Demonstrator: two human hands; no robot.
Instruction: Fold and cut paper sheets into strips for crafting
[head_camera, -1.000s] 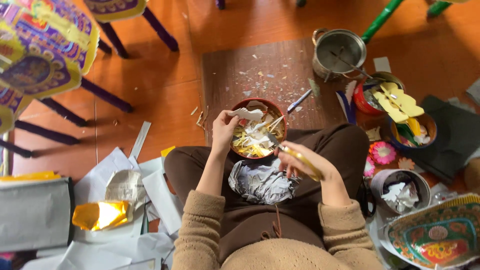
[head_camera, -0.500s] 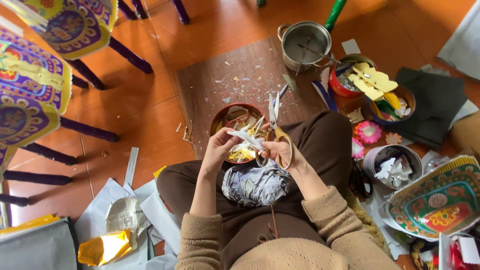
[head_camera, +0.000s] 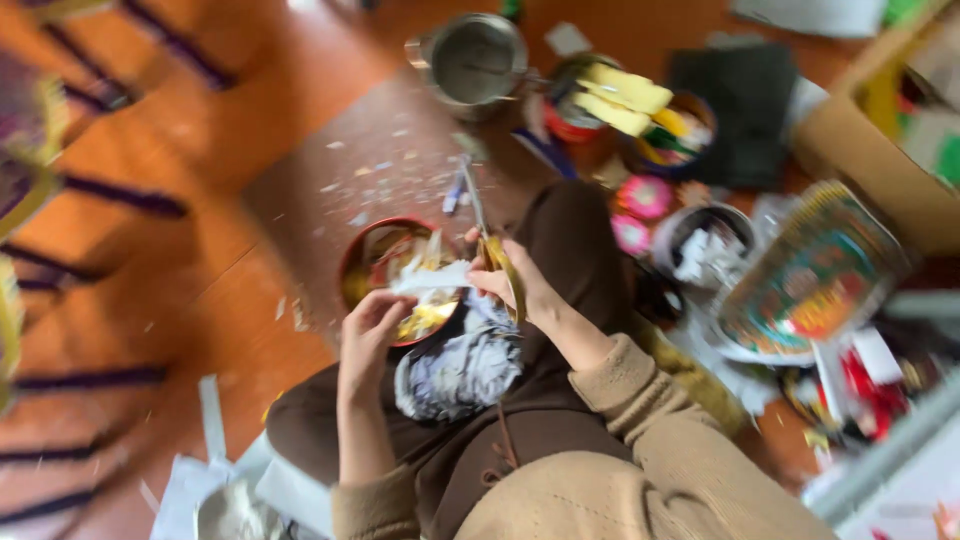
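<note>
Your right hand (head_camera: 515, 285) grips yellow-handled scissors (head_camera: 492, 248), fingers closed through the loops, blades pointing far; your left hand (head_camera: 368, 330) pinches a white paper strip (head_camera: 430, 280), fingers together on its near-left end; the strip's long axis runs left to right, its free end touching the scissors, over the red bowl (head_camera: 352, 268); crumpled silver foil (head_camera: 455, 365) lies on your lap, near.
</note>
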